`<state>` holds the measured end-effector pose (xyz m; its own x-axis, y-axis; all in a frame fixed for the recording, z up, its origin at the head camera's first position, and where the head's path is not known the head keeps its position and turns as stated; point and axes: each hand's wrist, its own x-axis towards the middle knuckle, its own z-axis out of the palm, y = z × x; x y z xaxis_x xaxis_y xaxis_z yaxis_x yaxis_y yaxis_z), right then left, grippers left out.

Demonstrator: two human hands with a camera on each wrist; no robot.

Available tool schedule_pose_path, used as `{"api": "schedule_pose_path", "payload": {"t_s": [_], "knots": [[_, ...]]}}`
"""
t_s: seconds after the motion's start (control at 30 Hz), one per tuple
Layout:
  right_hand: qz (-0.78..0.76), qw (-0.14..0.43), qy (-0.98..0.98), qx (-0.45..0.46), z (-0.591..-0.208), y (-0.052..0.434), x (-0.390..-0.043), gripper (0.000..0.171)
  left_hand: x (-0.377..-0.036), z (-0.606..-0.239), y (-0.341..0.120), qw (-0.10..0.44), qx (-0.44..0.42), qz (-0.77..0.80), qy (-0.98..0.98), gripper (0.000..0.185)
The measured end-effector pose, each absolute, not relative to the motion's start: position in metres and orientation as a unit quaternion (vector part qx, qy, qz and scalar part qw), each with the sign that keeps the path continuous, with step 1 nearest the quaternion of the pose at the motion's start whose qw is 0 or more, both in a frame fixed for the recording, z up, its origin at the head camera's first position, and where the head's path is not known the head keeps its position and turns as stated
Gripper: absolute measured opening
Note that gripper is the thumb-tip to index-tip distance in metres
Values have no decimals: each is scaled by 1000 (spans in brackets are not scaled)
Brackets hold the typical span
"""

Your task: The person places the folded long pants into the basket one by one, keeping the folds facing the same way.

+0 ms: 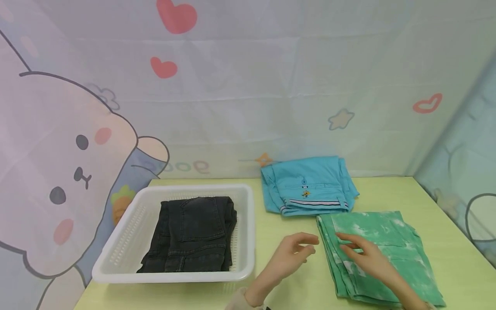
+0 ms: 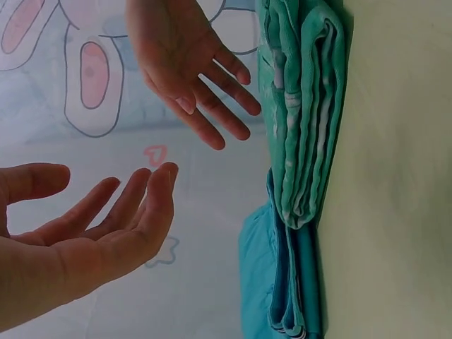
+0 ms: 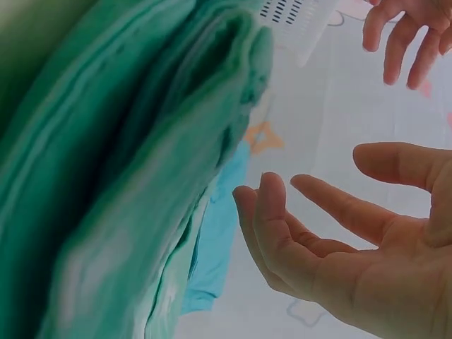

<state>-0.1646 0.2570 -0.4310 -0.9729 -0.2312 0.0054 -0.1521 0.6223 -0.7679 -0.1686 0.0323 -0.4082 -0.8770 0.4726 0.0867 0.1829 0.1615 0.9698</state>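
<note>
Folded green tie-dye pants (image 1: 403,254) lie on the right of the table, their layers stacked thick in the left wrist view. Above them hovers my right hand (image 1: 366,256), fingers loosely bent with nothing between them. My left hand (image 1: 288,256) hangs over the table just left of the green pants, its fingers relaxed and holding nothing. Behind, folded light blue pants (image 1: 310,185) with a striped waistband rest near the back edge. Folded black jeans (image 1: 197,232) lie inside a white plastic basket (image 1: 251,232) on the left.
The yellow-green table (image 1: 387,193) runs back to a printed cloth backdrop (image 1: 248,107) with hearts and a cartoon animal. The basket's raised rim stands between the left side of the table and the hands. Cloth also hangs along the right side.
</note>
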Motion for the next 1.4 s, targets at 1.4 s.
{"api": "schedule_pose_path", "payload": {"t_s": [1.4], "knots": [[-421,117,898,-50,-440,320,-154,52,-175,-442,85,197,-52,754,625,33]]}}
